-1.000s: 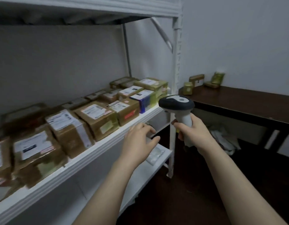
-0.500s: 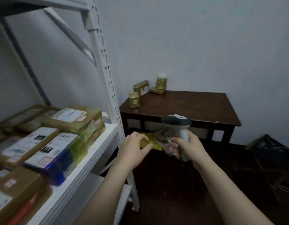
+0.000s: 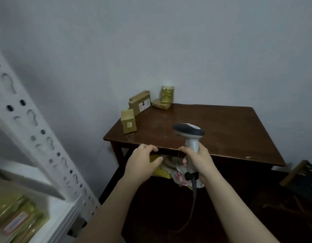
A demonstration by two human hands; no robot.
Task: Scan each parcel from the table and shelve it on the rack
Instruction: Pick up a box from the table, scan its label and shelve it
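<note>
My right hand (image 3: pixel 199 162) grips the handle of a grey and white barcode scanner (image 3: pixel 188 131), its head held over the front of a dark wooden table (image 3: pixel 221 130). My left hand (image 3: pixel 143 163) hovers empty with loosely curled fingers just before the table's front edge. Several small taped cardboard parcels stand at the table's far left corner: a small upright box (image 3: pixel 128 123), a longer box with a label (image 3: pixel 139 104), a flat one (image 3: pixel 161 106) and a shiny packet (image 3: pixel 167 94) on it. The white rack (image 3: pixel 30 137) stands at the left.
Shelved parcels (image 3: pixel 16 218) lie on the rack's shelf at the bottom left. Crumpled yellow and white bags (image 3: pixel 171 171) lie under the table. A dark crate (image 3: pixel 302 179) sits on the floor at the right. The scanner's cable (image 3: pixel 193 197) hangs down.
The view has swung right from the rack's shelf to the table. Both hands have come along toward the table's front edge, the right one still holding the scanner.
</note>
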